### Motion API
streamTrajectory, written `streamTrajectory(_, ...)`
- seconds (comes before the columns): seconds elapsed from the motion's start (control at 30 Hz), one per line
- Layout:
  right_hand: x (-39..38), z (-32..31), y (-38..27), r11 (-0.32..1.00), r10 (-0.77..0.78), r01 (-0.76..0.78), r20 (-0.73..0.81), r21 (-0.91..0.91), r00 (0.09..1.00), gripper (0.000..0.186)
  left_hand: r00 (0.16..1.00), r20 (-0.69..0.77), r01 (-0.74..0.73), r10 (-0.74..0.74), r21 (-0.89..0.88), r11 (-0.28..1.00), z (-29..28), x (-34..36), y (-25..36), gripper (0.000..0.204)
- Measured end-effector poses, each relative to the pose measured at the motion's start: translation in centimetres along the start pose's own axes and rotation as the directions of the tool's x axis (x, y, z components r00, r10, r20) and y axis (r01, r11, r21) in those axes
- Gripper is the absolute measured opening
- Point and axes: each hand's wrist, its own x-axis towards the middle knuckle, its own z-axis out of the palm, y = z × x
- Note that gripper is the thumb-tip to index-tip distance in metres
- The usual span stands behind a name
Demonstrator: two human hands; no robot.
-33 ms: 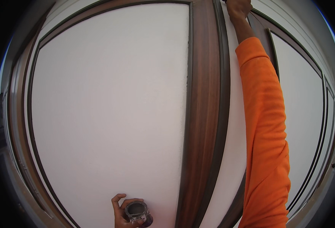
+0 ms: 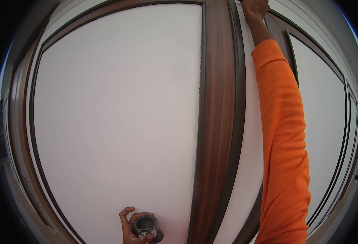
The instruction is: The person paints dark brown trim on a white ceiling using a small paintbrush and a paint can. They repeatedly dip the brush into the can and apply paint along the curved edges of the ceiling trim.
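Low in the view, my left hand (image 2: 128,227) is closed round a small open paint can (image 2: 156,235) with grey paint inside and pale smears on its rim and side. The can stays upright in front of a white panel (image 2: 118,114). At the top, my right hand (image 2: 255,9) is raised high, its arm in an orange sleeve (image 2: 282,122). Its fingers are curled together beside a dark edge strip (image 2: 239,61). A dark bit of something shows at the fingers, but the picture's upper edge cuts it off.
A brown wood-grain upright (image 2: 217,114) with dark edges stands right of the white panel. Another white panel (image 2: 323,101) with a dark border lies beyond my right arm. Dark trim (image 2: 34,101) edges the big panel on the left.
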Motion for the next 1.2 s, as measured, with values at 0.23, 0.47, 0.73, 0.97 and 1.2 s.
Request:
streamTrajectory(0.23,-1.2,-0.1,-0.6,0.998,-0.057,0.057,-0.003,0.016,0.998,0.025,1.0,-0.021,-0.005,0.005,0.017,1.0,0.3,-0.3,0.1,0.115)
streamTrajectory(0.47,-1.3,-0.4,-1.0,0.999,0.015,-0.016,0.04,0.032,0.999,0.025,1.0,-0.006,0.006,-0.006,0.004,1.0,0.4,0.2,0.5,0.118)
streamTrajectory(0.73,-1.1,-0.2,-0.4,0.993,-0.008,0.009,-0.012,0.12,1.0,0.026,1.0,0.006,-0.002,0.002,-0.022,1.0,0.3,0.3,0.0,0.116)
streamTrajectory(0.97,-0.7,-0.7,-0.4,0.999,-0.024,0.025,0.016,-0.041,1.0,0.025,1.0,0.008,0.017,-0.017,-0.025,1.0,-0.8,0.0,-1.1,0.116)
streamTrajectory(1.2,-1.0,-0.9,-0.5,0.997,-0.025,0.029,0.056,-0.075,0.998,0.024,0.997,-0.061,0.051,-0.048,0.049,0.998,-1.9,-0.2,-5.1,0.058)
